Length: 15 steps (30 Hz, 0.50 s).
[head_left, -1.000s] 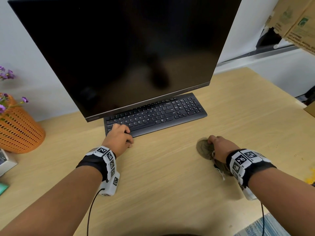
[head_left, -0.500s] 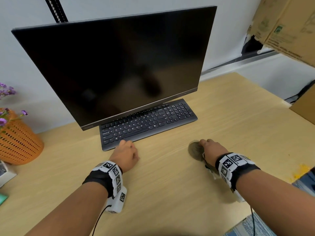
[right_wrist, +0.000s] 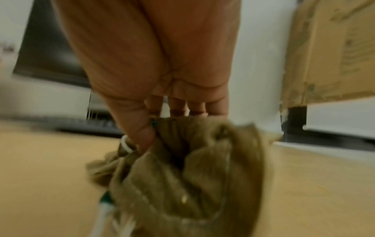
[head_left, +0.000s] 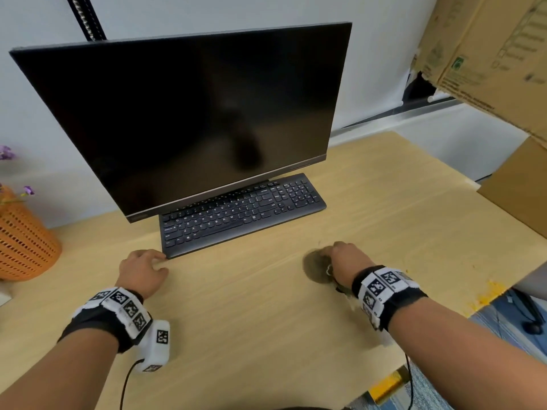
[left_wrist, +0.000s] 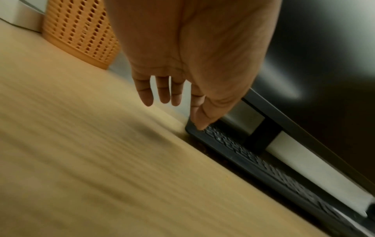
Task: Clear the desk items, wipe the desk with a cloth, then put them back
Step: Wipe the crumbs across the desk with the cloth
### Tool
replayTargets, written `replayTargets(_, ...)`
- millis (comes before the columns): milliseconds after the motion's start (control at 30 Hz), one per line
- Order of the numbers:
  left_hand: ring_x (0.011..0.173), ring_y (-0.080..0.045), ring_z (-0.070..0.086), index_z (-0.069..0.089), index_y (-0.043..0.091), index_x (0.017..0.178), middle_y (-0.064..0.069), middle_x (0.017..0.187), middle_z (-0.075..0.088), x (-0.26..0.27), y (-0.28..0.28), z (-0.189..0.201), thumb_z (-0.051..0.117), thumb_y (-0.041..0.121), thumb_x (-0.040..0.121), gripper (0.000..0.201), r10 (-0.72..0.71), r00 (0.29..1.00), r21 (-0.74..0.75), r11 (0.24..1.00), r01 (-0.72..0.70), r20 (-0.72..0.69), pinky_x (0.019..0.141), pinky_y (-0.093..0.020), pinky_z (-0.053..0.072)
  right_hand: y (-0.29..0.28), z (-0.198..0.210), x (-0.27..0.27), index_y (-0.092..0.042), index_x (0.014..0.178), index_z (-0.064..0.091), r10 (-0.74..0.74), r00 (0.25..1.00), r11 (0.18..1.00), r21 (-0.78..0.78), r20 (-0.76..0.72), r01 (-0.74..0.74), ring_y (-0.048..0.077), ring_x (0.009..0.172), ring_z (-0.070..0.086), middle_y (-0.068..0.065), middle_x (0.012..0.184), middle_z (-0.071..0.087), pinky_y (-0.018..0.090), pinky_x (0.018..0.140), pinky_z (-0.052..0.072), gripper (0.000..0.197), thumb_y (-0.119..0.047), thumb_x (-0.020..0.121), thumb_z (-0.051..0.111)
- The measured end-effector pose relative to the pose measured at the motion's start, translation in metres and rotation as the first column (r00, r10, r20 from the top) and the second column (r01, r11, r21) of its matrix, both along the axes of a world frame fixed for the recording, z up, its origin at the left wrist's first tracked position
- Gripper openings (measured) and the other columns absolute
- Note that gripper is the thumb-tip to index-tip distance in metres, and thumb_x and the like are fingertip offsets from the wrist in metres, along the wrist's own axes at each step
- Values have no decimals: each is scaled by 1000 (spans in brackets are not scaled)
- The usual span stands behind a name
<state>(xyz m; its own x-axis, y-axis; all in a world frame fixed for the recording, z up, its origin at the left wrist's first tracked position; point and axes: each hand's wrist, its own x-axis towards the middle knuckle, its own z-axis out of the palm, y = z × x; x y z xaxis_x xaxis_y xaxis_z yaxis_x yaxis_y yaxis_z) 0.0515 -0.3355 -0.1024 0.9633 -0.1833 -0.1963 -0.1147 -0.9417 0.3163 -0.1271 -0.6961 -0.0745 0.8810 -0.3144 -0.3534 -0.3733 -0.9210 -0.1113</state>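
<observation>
wooden desk [head_left: 266, 321] – one keyboard [head_left: 242, 214], left hand [head_left: 142, 272] open, right hand [head_left: 344, 261] gripping one cloth [right_wrist: 182, 184]

- The wall [head_left: 183, 13] at the far side is plain and pale, almost white.
- A dark strip [head_left: 85, 17] runs up the wall at the far left.
- A pale ledge [head_left: 414, 113] with a dark line runs along the wall on the right.
- Big brown cardboard boxes [head_left: 491, 48] sit high on the right, and one more cardboard box [head_left: 521, 184] stands lower down beside the wood top.
- The floor [head_left: 503, 327] at the near right is blue and grey, with a black cable lying on it.
- Soft light shines evenly over the room.
</observation>
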Motion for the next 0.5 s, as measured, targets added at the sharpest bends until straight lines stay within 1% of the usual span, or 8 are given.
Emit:
replayTargets(67,126,-37,41,60,22,119,-16,138,42,3,4,3,60,22,86,33,73,997,-22,997,-74,-33,106,-42,34,0,1,5,-25,134,51,-20,992,1000,0,126,20,26,111,53,7,122,55,37,97,48,52,-8,85,60)
replayTargets(100,124,-37,43,59,22,119,-16,138,42,4,6,4,60,22,86,33,109,993,-36,993,-110,-50,104,-43,37,2,0,6,-25,132,52,-18,988,1000,-8,151,20,25,109,54,6,121,56,37,96,48,50,-9,85,60)
replayTargets(133,122,-37,46,59,21,120,-16,137,42,6,7,5,59,21,87,33,140,988,-53,988,-143,-66,101,-42,40,5,-2,6,-26,132,52,-5,993,1000,-15,117,7,25,109,55,6,122,57,36,96,48,49,-11,86,60)
replayTargets(200,115,-35,51,58,18,121,-17,135,44,7,8,6,59,18,87,34,175,979,-108,977,-186,-108,95,-38,43,8,-5,6,-25,135,49,0,999,1000,0,-53,0,25,112,56,6,128,55,35,98,47,50,-12,87,58)
replayTargets(267,111,-33,54,58,17,121,-16,133,47,8,4,6,58,17,88,33,174,975,-149,970,-194,-138,90,-35,43,8,4,10,-22,136,49,-11,994,1000,19,-109,13,25,117,55,7,132,54,33,101,44,48,-13,89,54)
replayTargets(333,108,-32,56,58,18,119,-15,131,49,7,4,6,56,16,88,31,166,973,-172,966,-193,-157,87,-33,44,18,15,15,-21,133,52,-39,999,998,45,-31,40,25,115,56,7,129,56,33,101,45,43,-13,90,53)
replayTargets(433,106,-31,57,58,18,118,-14,129,51,5,2,8,54,15,89,29,152,976,-199,963,-182,-156,81,-30,43,49,25,17,-25,132,51,-76,990,991,118,122,62,22,103,59,4,120,57,35,94,51,49,-8,87,56)
replayTargets(500,106,-30,57,56,17,120,-14,129,52,7,0,10,53,15,90,31,146,977,-224,958,-179,-157,79,-28,41,75,25,22,-30,134,48,-18,992,987,159,125,-3,20,101,57,1,118,53,34,92,52,55,-7,85,59)
